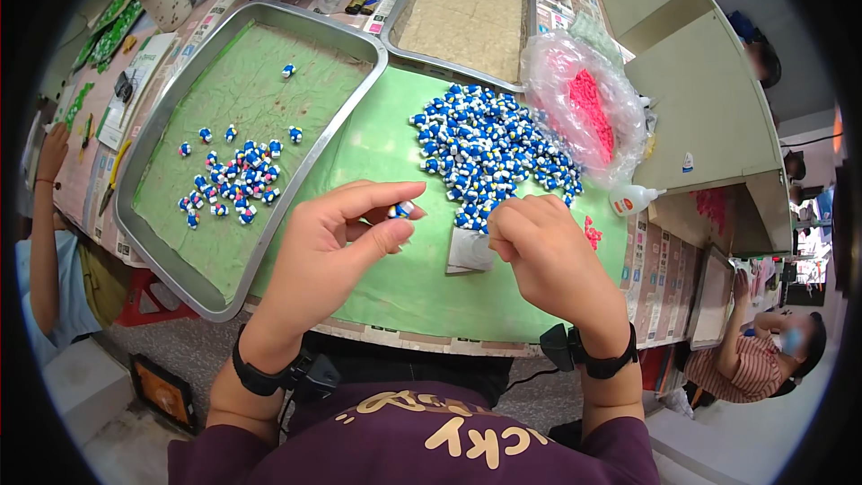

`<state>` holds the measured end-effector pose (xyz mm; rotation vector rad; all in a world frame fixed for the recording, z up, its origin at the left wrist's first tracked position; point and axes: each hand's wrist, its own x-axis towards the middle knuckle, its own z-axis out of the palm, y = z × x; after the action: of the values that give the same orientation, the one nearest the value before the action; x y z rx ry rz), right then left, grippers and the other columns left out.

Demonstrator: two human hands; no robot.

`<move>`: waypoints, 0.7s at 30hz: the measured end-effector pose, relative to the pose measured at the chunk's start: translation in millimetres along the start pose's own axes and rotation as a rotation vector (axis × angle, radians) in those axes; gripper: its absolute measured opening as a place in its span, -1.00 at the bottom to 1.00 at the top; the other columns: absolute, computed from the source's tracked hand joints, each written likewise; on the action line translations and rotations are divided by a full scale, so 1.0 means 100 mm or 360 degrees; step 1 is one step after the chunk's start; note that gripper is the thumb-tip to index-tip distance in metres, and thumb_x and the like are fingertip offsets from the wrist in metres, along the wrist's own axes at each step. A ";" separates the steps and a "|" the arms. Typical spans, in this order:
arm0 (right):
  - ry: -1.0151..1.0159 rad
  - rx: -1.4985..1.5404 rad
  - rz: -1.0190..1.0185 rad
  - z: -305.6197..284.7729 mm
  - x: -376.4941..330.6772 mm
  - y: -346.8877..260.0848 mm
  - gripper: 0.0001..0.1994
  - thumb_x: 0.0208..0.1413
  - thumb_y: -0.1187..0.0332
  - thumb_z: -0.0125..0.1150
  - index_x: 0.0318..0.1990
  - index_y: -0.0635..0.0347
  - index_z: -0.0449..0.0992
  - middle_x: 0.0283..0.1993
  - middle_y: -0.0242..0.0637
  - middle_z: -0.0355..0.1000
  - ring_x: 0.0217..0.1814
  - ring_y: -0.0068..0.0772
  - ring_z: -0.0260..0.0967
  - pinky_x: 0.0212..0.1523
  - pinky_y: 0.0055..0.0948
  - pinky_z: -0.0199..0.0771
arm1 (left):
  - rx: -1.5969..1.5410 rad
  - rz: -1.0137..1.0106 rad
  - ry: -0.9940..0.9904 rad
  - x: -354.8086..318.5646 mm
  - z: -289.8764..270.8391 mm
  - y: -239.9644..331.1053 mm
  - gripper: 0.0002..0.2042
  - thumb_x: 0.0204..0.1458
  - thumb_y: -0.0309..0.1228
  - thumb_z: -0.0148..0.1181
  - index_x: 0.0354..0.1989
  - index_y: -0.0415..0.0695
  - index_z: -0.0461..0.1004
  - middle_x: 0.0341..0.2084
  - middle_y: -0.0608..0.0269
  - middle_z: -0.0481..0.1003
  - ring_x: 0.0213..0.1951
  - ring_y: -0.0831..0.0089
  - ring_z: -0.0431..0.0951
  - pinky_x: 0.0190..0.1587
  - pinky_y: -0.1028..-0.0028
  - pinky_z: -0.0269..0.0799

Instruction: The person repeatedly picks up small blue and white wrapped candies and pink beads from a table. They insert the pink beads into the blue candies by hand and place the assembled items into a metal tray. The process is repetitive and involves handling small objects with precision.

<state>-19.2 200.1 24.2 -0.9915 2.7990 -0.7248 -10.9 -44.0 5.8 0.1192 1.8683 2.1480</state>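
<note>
My left hand (337,242) pinches one small blue-white-pink piece (401,209) between thumb and forefinger, held up over the green surface (395,278), between the steel tray and the loose pile. Palm turned inward, wrist cocked, black band on the wrist. My right hand (539,256) is curled, fingers (503,229) closed together above a small grey paper square (469,251); can't tell if anything is in them. Same black band on that wrist.

Counts: two steel trays. Near tray (193,287), green-lined, carries roughly thirty finished pieces (235,178) in one cluster plus one stray near its far end. Far tray (530,18) holds a tan sheet. Loose pile of blue-white pieces (489,148) on the surface: well over a hundred, too many to count.

Packaging: one clear plastic bag (557,81) of pink pieces, right of the pile, touching it. One small white squeeze bottle (633,200), lying on its side, just beside the bag. A few pink pieces (592,233) loose near my right hand.
</note>
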 end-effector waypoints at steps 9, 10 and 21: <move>0.0419 0.0576 0.0085 -0.12 -0.06 -0.19 -0.77 -0.09 0.67 0.16 -0.45 0.12 0.26 -0.35 -0.35 0.39 -0.29 -0.27 0.31 -0.16 -0.36 0.17 | -0.0316 0.0108 -0.0100 0.08 0.26 -0.10 -0.74 0.03 -0.70 0.22 -0.07 -0.34 0.51 -0.14 0.05 0.56 -0.09 0.42 0.58 -0.05 0.49 0.52; 0.0468 0.0686 0.0124 -0.12 -0.07 -0.23 -0.76 -0.07 0.67 0.18 -0.46 0.12 0.25 -0.33 -0.35 0.40 -0.29 -0.28 0.32 -0.15 -0.37 0.18 | -0.0360 0.0121 -0.0103 0.09 0.31 -0.09 -0.73 0.03 -0.70 0.22 -0.06 -0.34 0.50 -0.14 0.04 0.56 -0.09 0.42 0.58 -0.05 0.49 0.52; 0.0945 0.1044 0.0171 -0.04 -0.02 -0.35 -0.71 0.05 0.67 0.23 -0.48 0.17 0.21 -0.31 -0.23 0.44 -0.32 -0.48 0.32 -0.25 -0.50 0.30 | -0.0537 0.0280 -0.0061 0.09 0.50 -0.03 -0.79 0.02 -0.70 0.24 -0.16 -0.30 0.50 -0.22 0.14 0.56 -0.15 0.44 0.60 -0.09 0.51 0.56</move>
<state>1.0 179.1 43.6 -0.5523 2.6348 -2.0110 -6.3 6.3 9.8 0.2585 1.4969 2.5257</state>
